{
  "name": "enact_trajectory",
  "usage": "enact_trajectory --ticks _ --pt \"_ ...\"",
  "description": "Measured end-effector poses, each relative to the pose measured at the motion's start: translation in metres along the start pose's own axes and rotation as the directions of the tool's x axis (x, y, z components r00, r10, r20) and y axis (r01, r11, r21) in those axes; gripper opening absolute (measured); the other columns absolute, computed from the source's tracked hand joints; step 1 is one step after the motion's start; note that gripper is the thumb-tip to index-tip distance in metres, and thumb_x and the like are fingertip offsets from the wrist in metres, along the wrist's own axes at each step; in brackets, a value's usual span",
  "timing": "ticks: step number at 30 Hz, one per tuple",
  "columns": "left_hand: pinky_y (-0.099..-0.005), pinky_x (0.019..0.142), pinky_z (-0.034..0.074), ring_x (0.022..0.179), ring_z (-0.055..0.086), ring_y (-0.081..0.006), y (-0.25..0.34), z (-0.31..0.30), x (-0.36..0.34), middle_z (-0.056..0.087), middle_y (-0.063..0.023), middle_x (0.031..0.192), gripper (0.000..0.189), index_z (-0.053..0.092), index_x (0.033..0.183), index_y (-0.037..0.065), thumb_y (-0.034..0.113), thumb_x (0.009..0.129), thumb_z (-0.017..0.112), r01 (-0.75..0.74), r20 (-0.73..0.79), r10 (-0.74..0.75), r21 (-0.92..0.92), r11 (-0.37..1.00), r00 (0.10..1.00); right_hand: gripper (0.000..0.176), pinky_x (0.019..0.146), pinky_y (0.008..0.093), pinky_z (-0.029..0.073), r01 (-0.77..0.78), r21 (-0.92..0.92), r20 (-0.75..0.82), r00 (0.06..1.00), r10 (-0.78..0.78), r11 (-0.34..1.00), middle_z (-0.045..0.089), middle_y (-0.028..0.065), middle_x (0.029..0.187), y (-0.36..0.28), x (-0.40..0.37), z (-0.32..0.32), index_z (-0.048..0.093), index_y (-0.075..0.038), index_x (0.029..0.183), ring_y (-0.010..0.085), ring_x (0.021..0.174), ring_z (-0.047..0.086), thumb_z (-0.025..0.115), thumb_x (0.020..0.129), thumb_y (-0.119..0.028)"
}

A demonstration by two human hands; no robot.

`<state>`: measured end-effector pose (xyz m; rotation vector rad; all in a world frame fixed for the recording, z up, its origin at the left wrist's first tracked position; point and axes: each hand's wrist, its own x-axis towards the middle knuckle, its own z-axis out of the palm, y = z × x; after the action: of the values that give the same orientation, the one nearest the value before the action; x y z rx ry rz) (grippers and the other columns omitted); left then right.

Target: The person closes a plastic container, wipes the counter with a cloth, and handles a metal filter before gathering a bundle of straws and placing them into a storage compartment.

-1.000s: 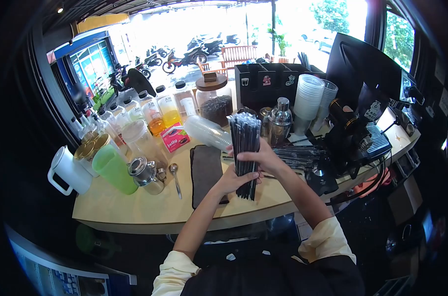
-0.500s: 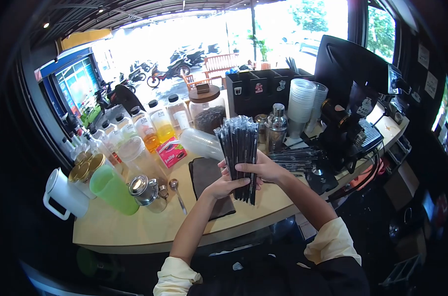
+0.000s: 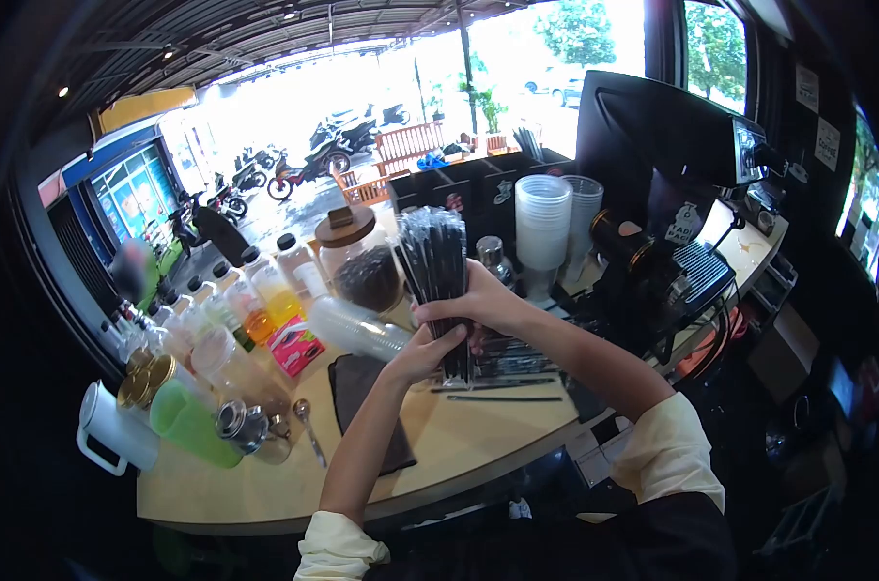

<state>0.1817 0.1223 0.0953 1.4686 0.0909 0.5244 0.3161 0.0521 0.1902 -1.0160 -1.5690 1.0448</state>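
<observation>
An upright bundle of wrapped black straws [image 3: 433, 254] is held up over the counter in both my hands. My left hand [image 3: 422, 354] is closed round its lower part. Slightly higher, my right hand [image 3: 480, 298] grips the same bundle from the right side. More wrapped straws [image 3: 517, 356] lie loose on the counter behind and to the right of my hands. Below my left wrist is a dark cloth [image 3: 357, 387]. A sleeve of clear plastic cups [image 3: 352, 327] lies on its side just left of the bundle.
At the back stands a black compartment box [image 3: 488, 189], with a cup stack [image 3: 543, 228] before it. An espresso machine [image 3: 662, 126] fills the right. Several bottles [image 3: 282, 300], a green pitcher [image 3: 189, 421], a white jug [image 3: 115, 426] and a spoon [image 3: 310, 431] are on the left.
The camera view has shifted, so the counter sits lower and further left. Both hands still grip the bundle, and more of the straws lying on the counter now show beside them.
</observation>
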Motion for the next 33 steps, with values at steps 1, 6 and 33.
enact_trajectory --ticks 1,6,33 --pt "-0.0367 0.081 0.049 0.084 0.055 -0.0186 0.006 0.003 0.010 0.051 -0.0059 0.085 0.033 0.049 0.096 0.004 0.036 0.091 0.055 -0.004 0.007 0.004 0.003 1.000 1.000 0.034 0.064 0.0250 0.052 0.154 -0.003 -0.034 0.987 -0.154 0.988 0.066 0.0062 0.087 0.000 0.006 -0.006 0.061 0.001 0.097 0.0116 0.073 0.063 0.077 0.071 -0.015" --pt "-0.0316 0.069 0.048 0.074 0.057 -0.0162 0.025 0.008 0.066 0.055 -0.0068 0.079 0.018 0.052 0.093 0.000 0.017 0.086 0.057 -0.125 -0.058 0.126 0.021 0.992 0.990 0.023 0.064 0.0267 0.051 0.113 -0.052 -0.050 0.992 -0.115 0.992 0.064 0.0078 0.075 -0.022 0.027 -0.048 0.061 0.001 0.088 0.0127 0.068 0.063 0.073 0.071 -0.008" --pt "-0.0464 0.105 0.027 0.125 0.040 -0.0301 0.054 -0.100 0.229 0.047 -0.0166 0.127 0.059 0.039 0.130 0.004 0.041 0.087 0.054 0.158 -0.145 0.325 0.987 -0.015 0.935 0.027 0.062 0.0375 0.050 0.001 -0.769 -0.588 0.390 -0.709 0.639 0.063 0.0175 0.070 0.030 0.209 -0.378 0.058 0.001 0.093 0.0287 0.066 0.065 0.062 0.071 -0.014"
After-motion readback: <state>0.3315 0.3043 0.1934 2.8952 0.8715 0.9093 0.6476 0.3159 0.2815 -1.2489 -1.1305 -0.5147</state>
